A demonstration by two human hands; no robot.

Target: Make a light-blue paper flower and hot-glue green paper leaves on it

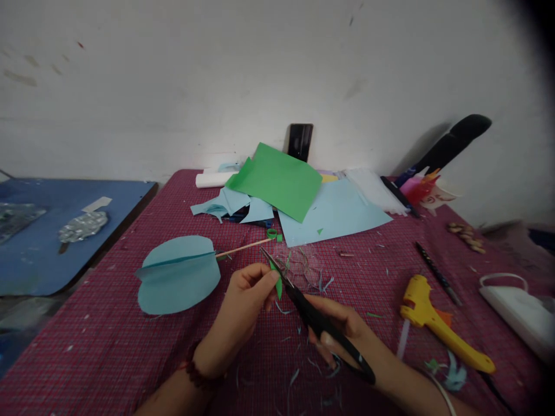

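My left hand [249, 300] pinches a small strip of green paper [278, 287] between thumb and fingers. In my right hand [342, 329] is a pair of black-handled scissors [310, 312], its blades pointing up and left against the green strip. Whether the blades are parted is hard to make out. Left of my hands lies a light blue paper shape [182, 283], rounded and folded along its middle, with a thin stick [245, 248] extending from it. A small green paper ring [272, 233] sits by the stick's far end.
A green sheet [281, 182] overlaps light blue paper [333, 214] at the back, below a phone [300, 141] leaning on the wall. To the right are a yellow glue gun [433, 320], a dark pen [437, 273] and a white power strip [515, 309]. Paper scraps litter the checked cloth [108, 323].
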